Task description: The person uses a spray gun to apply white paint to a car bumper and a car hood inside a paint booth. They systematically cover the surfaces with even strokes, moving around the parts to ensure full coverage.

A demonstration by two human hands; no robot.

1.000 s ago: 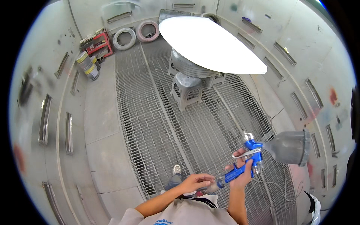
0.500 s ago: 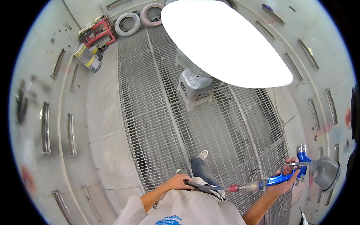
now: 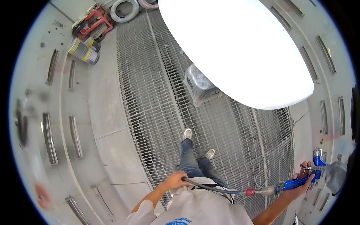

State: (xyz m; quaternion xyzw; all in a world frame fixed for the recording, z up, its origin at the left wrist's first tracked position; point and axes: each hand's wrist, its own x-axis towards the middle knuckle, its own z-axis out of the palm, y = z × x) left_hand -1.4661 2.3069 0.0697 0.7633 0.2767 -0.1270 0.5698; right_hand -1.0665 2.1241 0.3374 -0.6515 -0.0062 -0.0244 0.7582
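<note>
Since the earlier frames the white oval panel has swelled to fill the view from twelve to two o'clock, and my spray gun has swung out to the far right, at about four o'clock.

My right hand is wrapped around the gun's blue handle, fingers curled over the grip near the trigger. A grey cup sits at the gun's outer side, right at the rim of the view. From the handle's base a red fitting joins a dark hose that runs leftward across my white coat toward six o'clock.

My left hand is closed around that hose near my waist, just above the coat.

I stand on a metal floor grating, with my jeans and two light shoes at the centre. A grey plastic stool sits on the grating under the panel's lower left edge, at about twelve o'clock from my feet. Far off at eleven o'clock lie some paint cans, a red frame and a coiled hose.
</note>
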